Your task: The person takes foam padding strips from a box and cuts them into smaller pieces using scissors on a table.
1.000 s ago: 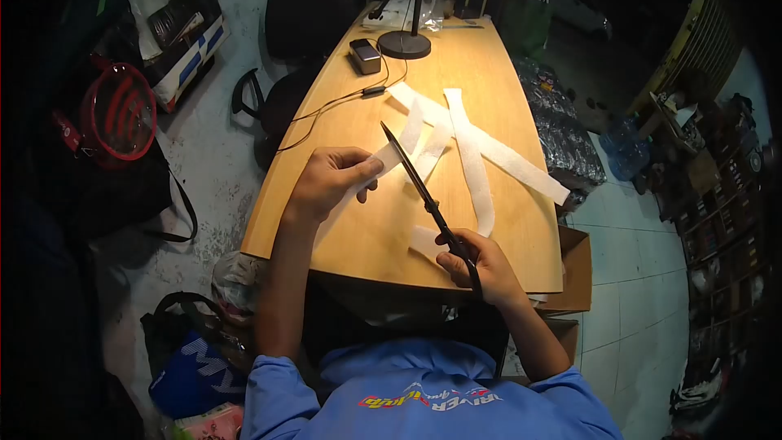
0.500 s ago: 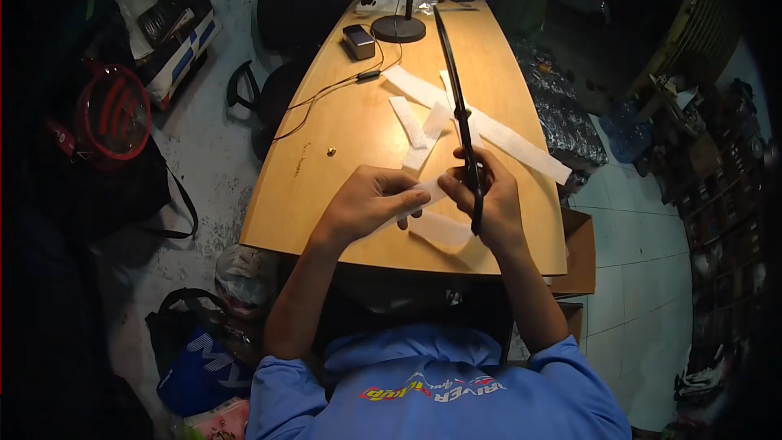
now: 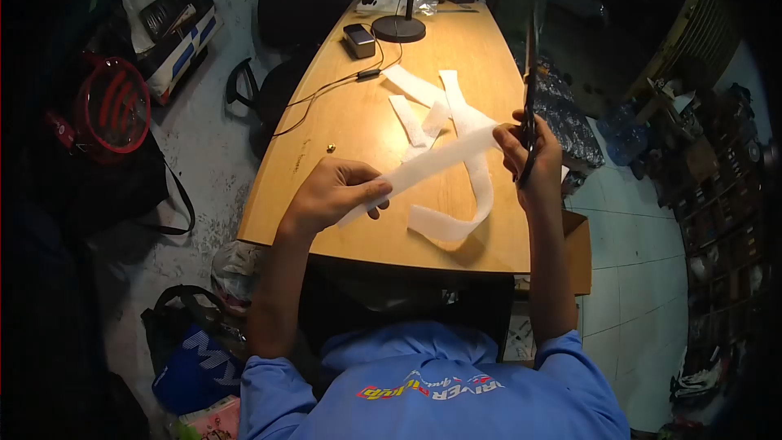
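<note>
A white strip (image 3: 444, 158) is stretched above the wooden table (image 3: 318, 134), between my two hands. My left hand (image 3: 338, 194) pinches it near its lower left end, thumb on top. At the strip's upper right end, my right hand (image 3: 529, 151) grips black scissors (image 3: 532, 73), blades pointing up and away, and its thumb and finger are at the strip's tip. Beneath lie more white strips: a long curved one (image 3: 479, 187), a diagonal one (image 3: 411, 87) and a short piece (image 3: 404, 118).
A black lamp base (image 3: 398, 28), a dark box-shaped device (image 3: 359, 41) and a cable (image 3: 326, 90) are towards the table's far side. A small brass-coloured object (image 3: 331, 148) lies left of the strips. A cardboard box (image 3: 577, 253) stands beside the table's right edge.
My right hand has moved right with the scissors, now upright, and has come to the strip's far end. A short piece that my left hand's strip extended over now lies on the table.
</note>
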{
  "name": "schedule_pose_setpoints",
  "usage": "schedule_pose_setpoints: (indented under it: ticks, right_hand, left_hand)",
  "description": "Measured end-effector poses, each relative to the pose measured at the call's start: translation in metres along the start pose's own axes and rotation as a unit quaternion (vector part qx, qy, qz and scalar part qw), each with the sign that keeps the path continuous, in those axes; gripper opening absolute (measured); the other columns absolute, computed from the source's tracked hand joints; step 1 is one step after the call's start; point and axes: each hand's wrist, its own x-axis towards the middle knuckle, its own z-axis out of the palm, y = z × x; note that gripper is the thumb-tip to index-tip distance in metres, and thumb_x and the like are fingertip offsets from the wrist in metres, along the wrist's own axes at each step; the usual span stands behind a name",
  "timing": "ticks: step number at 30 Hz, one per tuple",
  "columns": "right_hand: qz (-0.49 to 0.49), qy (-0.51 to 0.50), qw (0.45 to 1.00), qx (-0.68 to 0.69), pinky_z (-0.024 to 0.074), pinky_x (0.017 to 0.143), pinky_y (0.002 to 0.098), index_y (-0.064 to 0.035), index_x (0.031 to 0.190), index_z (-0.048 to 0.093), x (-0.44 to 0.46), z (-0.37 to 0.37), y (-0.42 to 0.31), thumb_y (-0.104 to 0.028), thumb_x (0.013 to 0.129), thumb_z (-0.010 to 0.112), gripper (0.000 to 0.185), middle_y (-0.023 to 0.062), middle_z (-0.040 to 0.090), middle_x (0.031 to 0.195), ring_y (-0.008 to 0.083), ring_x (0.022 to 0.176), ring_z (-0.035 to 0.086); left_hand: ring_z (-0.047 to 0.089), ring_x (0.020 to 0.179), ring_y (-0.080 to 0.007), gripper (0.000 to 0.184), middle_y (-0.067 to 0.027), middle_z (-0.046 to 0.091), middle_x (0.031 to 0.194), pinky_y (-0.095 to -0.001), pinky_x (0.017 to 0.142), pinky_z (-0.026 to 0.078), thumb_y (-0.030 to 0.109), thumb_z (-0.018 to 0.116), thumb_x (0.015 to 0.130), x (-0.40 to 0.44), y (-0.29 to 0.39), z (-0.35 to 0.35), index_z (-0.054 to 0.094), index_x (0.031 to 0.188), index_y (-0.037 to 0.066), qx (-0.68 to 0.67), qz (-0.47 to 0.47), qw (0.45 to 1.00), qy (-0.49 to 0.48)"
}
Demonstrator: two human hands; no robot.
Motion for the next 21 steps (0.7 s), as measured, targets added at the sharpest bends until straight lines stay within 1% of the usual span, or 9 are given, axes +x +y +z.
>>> schedule_pose_setpoints:
  ticks: [2,7,9,11,13,14,17,18,21]
  right_hand:
    - [0.005,0.022,0.997,-0.073,0.0355,0.049,0.0172,0.0033,0.115,0.049,-0.006,-0.001,0.0,-0.014,0.081,0.073,0.045,0.0023,0.06,0.077,0.0027,0.058,0.049]
    - [0.061,-0.11,0.992,0.004,0.0334,0.05,0.0173,0.0019,0.114,0.05,-0.044,-0.03,0.012,-0.027,0.084,0.071,0.046,-0.0026,0.051,0.073,0.0024,0.06,0.045]
    - [0.126,-0.137,0.982,-0.022,0.0353,0.054,0.0182,0.0015,0.115,0.05,-0.063,-0.03,0.006,-0.022,0.083,0.072,0.046,-0.0022,0.052,0.076,0.004,0.062,0.046]
    - [0.133,-0.169,0.974,-0.063,0.0363,0.057,0.0194,0.0015,0.116,0.05,-0.08,-0.027,0.007,-0.018,0.08,0.075,0.047,-0.0026,0.05,0.076,0.0045,0.064,0.045]
    - [0.119,-0.23,0.963,-0.073,0.0369,0.058,0.02,0.0016,0.116,0.05,-0.091,-0.025,0.011,-0.016,0.078,0.077,0.049,-0.0031,0.048,0.075,0.0044,0.066,0.045]
    - [0.15,-0.236,0.958,-0.054,0.0368,0.058,0.0202,0.0018,0.115,0.05,-0.096,-0.02,0.008,-0.019,0.076,0.078,0.052,-0.0036,0.046,0.075,0.0041,0.065,0.043]
    - [0.152,-0.26,0.951,-0.072,0.0367,0.058,0.0201,0.0022,0.115,0.05,-0.094,-0.008,0.001,-0.024,0.075,0.08,0.056,-0.0038,0.046,0.074,0.0042,0.065,0.043]
    - [0.14,-0.26,0.952,-0.08,0.0365,0.058,0.0201,0.002,0.115,0.051,-0.092,-0.006,0.006,-0.028,0.074,0.081,0.059,-0.0041,0.046,0.073,0.0044,0.065,0.043]
    - [0.146,-0.275,0.947,-0.081,0.0369,0.06,0.02,0.0014,0.114,0.052,-0.082,-0.001,0.008,-0.03,0.074,0.081,0.059,-0.0041,0.047,0.073,0.0047,0.066,0.043]
  left_hand:
    - [0.064,0.066,-0.0146,0.024,-0.0103,0.067,0.076,-0.0256,0.06,0.052,0.016,0.067,0.086,0.002,-0.001,-0.003,0.066,0.093,-0.007,0.0,0.019,0.999,0.034]
    - [0.064,0.065,-0.0141,0.025,-0.0108,0.067,0.076,-0.0251,0.059,0.053,0.018,0.068,0.086,0.009,0.001,-0.028,0.067,0.094,-0.007,-0.026,0.082,0.99,0.115]
    - [0.064,0.064,-0.0145,0.026,-0.011,0.067,0.076,-0.0255,0.059,0.053,0.018,0.068,0.086,0.012,0.007,-0.033,0.067,0.094,-0.007,-0.037,0.093,0.985,0.142]
    - [0.064,0.064,-0.0149,0.026,-0.0111,0.067,0.075,-0.0262,0.058,0.053,0.018,0.07,0.084,0.017,0.014,-0.034,0.067,0.093,-0.007,-0.058,0.095,0.983,0.148]
    - [0.063,0.062,-0.0152,0.026,-0.011,0.066,0.073,-0.0268,0.055,0.053,0.016,0.072,0.082,0.024,0.018,-0.031,0.067,0.092,-0.008,-0.08,0.105,0.979,0.156]
    - [0.062,0.062,-0.0155,0.027,-0.0113,0.066,0.074,-0.0269,0.055,0.052,0.017,0.072,0.083,0.028,0.017,-0.03,0.067,0.092,-0.008,-0.089,0.11,0.979,0.145]
    - [0.063,0.062,-0.0154,0.027,-0.0113,0.066,0.074,-0.0269,0.057,0.052,0.017,0.071,0.083,0.034,0.019,-0.018,0.067,0.093,-0.007,-0.089,0.097,0.983,0.127]
    - [0.063,0.063,-0.0149,0.027,-0.0112,0.066,0.074,-0.0272,0.058,0.052,0.018,0.071,0.083,0.036,0.02,-0.013,0.067,0.094,-0.007,-0.084,0.094,0.986,0.106]
    - [0.063,0.064,-0.0147,0.027,-0.0111,0.066,0.075,-0.0274,0.059,0.052,0.017,0.07,0.084,0.039,0.018,-0.003,0.067,0.094,-0.008,-0.063,0.097,0.991,0.072]
